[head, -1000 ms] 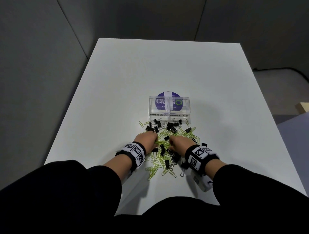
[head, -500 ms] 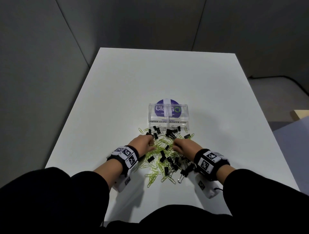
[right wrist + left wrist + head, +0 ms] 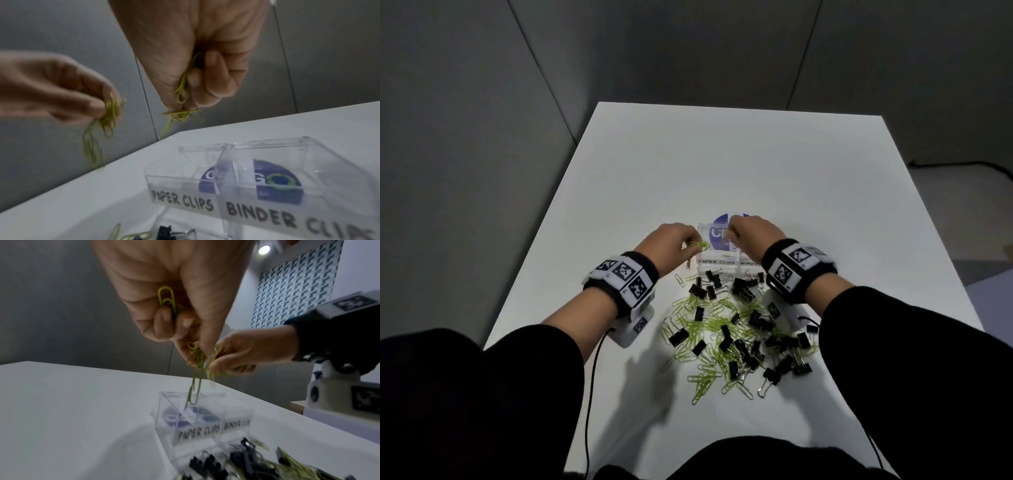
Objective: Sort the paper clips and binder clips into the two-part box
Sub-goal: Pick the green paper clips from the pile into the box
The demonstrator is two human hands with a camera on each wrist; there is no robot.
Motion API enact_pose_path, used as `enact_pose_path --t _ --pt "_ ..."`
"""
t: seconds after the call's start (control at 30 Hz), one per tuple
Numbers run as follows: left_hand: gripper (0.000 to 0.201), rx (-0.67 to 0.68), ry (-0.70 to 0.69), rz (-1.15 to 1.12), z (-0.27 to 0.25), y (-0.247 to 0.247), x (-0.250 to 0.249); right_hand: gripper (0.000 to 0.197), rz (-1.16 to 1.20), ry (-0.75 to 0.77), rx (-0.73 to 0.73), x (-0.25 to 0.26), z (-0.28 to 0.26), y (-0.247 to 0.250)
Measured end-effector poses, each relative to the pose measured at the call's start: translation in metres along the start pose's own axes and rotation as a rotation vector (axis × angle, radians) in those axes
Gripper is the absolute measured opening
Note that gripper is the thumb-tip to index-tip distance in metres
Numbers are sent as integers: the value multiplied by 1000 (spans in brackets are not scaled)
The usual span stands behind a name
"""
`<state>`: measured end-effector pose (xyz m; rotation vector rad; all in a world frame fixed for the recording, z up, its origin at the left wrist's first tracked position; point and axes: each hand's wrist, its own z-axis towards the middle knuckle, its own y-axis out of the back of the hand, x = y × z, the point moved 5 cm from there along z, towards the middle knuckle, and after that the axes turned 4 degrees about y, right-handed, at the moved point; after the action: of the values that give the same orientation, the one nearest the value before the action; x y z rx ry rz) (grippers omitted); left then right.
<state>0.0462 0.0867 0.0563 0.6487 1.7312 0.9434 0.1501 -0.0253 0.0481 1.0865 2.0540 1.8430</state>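
Observation:
A clear two-part box [image 3: 717, 262], labelled PAPER CLIPS on the left and BINDER CLIPS on the right, stands mid-table; both compartments [image 3: 185, 175] look empty. My left hand [image 3: 688, 245] pinches a bunch of green paper clips [image 3: 700, 244] at the box's left edge, and they dangle over the paper-clip side [image 3: 195, 379]. My right hand [image 3: 732, 236] hovers over the box and grips more green paper clips [image 3: 180, 112]. A mixed pile of green paper clips [image 3: 709, 323] and black binder clips [image 3: 758, 318] lies between the box and me.
The white table [image 3: 688, 164] stretches beyond the box to grey wall panels. Its left edge [image 3: 541, 240] and right edge [image 3: 941, 240] lie well outside my hands. A black cable [image 3: 589, 394] hangs from my left wrist unit.
Both hands have lifted out of the pile and moved forward to the box, each holding green paper clips. The camera view has tilted down and closer.

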Motion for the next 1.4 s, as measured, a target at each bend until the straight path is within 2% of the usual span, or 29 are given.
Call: enact_pose_path --t 0.1,0.17,0.27,0.37,0.5,0.63,0.73,0.8,0.93,1.0,1.1,1.2,1.4 --pt "23 1 13 38 18 11 3 23 -49 -52 95 1 37 -15" --pt "24 19 28 70 26 13 7 26 5 -76 103 0 49 -23" --pt "25 35 49 73 35 11 12 30 178 -79 47 -4 50 -25" --pt "24 48 36 58 47 4 7 29 223 -28 -38 -12 37 -15" --pt "23 139 -1 102 70 -17 -13 25 189 47 -45 -26 3 -14" --pt "22 228 -26 172 83 -44 -22 24 153 68 88 -37 -22 -34" --pt "33 278 -33 160 83 -56 -22 23 85 86 158 -41 -30 -48" --pt "37 276 -68 176 77 -57 -23 23 43 83 178 -43 -32 -56" --pt "26 158 -241 334 49 -53 -31 39 -87 94 206 -40 -33 -72" --pt "27 200 -273 411 34 -68 -30 48 -181 130 227 -36 -34 -82" --pt "34 249 -203 509 23 -95 -16 50 -277 155 216 -31 -36 -94" --pt "41 246 -119 504 17 -113 -1 42 -300 152 187 -28 -40 -100" --pt "33 232 -64 488 3 -126 2 39 -238 177 197 -27 -57 -112"
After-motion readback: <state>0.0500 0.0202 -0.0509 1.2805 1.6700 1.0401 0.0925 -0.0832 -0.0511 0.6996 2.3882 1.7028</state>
